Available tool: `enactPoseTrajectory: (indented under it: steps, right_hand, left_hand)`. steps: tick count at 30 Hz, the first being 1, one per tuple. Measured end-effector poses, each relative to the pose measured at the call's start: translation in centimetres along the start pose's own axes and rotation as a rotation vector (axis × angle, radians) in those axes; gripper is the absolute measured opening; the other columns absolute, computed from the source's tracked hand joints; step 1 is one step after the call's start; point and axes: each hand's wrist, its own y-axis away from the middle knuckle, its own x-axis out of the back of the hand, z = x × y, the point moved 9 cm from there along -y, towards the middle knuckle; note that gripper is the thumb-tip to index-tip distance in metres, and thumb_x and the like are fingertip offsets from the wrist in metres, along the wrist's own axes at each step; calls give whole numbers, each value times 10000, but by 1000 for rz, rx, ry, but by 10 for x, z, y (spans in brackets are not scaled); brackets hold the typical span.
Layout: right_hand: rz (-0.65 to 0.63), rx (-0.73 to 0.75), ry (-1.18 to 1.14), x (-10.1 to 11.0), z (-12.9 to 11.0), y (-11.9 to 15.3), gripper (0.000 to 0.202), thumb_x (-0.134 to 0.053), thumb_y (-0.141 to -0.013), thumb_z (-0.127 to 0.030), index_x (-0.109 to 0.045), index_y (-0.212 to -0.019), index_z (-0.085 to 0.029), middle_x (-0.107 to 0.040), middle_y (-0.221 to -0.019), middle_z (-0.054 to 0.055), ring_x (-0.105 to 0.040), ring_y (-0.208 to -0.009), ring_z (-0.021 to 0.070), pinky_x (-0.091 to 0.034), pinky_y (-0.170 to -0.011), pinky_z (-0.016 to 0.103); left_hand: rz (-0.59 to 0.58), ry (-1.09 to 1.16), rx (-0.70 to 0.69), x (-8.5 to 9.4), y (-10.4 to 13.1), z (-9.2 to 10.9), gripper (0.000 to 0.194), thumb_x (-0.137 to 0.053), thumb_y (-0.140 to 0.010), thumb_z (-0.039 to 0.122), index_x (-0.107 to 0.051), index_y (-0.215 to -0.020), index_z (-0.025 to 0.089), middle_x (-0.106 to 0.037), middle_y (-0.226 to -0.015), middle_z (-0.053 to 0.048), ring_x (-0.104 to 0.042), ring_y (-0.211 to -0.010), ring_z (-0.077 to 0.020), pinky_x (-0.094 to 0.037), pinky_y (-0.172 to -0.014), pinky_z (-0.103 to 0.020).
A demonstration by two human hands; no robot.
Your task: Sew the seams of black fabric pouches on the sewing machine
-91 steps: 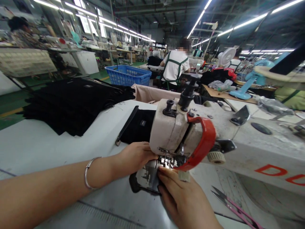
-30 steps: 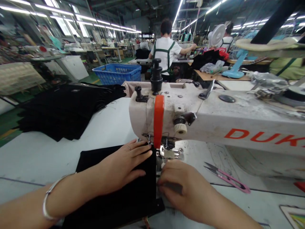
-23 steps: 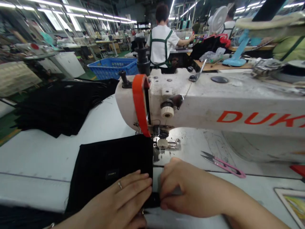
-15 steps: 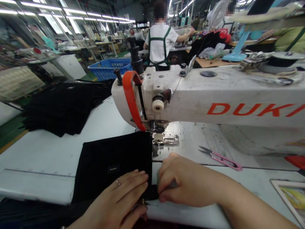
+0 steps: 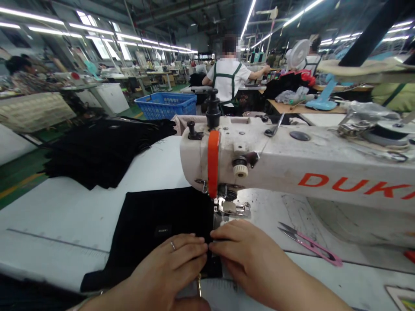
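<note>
A black fabric piece (image 5: 139,229) with a small dark label (image 5: 163,230) lies on the sewing machine table, its right edge running to the presser foot (image 5: 229,207). My left hand (image 5: 175,263), with a ring on one finger, rests flat on the fabric's lower right part, fingers stretched out. A gold-coloured metal piece (image 5: 199,285) shows beside its thumb. At the fabric's right edge, my right hand (image 5: 246,255) has its fingers closed on the border, fingertips almost meeting the left ones. Its thumb is hidden. The sewing machine (image 5: 275,151) stands just beyond both hands.
Pink-handled thread snips (image 5: 311,246) lie on the machine bed at right. A stack of black fabric pieces (image 5: 97,151) sits at the table's left far side. Behind it stands a blue basket (image 5: 165,106). A person in a white shirt (image 5: 225,80) works ahead.
The view has shifted, so the machine appears lower and further right. My right hand's fingers have moved from a bent pinch at the lower corner up along the fabric edge, closer to my left fingers.
</note>
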Motion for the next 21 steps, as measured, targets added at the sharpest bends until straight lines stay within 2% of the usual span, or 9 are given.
enactPoseTrajectory:
  steps: [6,12,18,21]
  right_hand:
    - [32,-35,5,-1,6,-4,379,-506,-837,-15,-703,-1085,-223,-691,-1121,46,-609,-1024,232,-516,-913,401]
    - [107,-60,25,1,14,-8,481,-467,-820,-3,-664,-1204,-216,-671,-1209,61,-600,-1073,254,-524,-950,433]
    - [126,-162,150,-2,28,-9,492,-461,-827,-37,-632,-1267,-177,-651,-1157,132,-595,-1035,304,-551,-881,502]
    - [108,-222,180,-6,36,-11,492,-455,-832,-44,-621,-1282,-155,-647,-1088,143,-599,-1005,317,-551,-859,520]
  left_hand:
    - [-24,71,23,-1,-16,-22,436,-683,-894,486,-688,-1145,130,-730,-1184,-99,-671,-1130,-256,-523,-1052,-389]
    - [-51,112,-5,-9,-29,-43,339,-657,-918,435,-681,-1120,164,-707,-1212,-92,-649,-1142,-233,-492,-1062,-382]
    - [27,100,-84,-6,-44,-56,283,-639,-938,383,-668,-1077,138,-723,-1089,-101,-667,-1043,-231,-518,-981,-368]
    - [36,101,-64,-6,-52,-64,355,-705,-884,447,-670,-1057,139,-705,-1106,-106,-656,-1046,-246,-511,-975,-377]
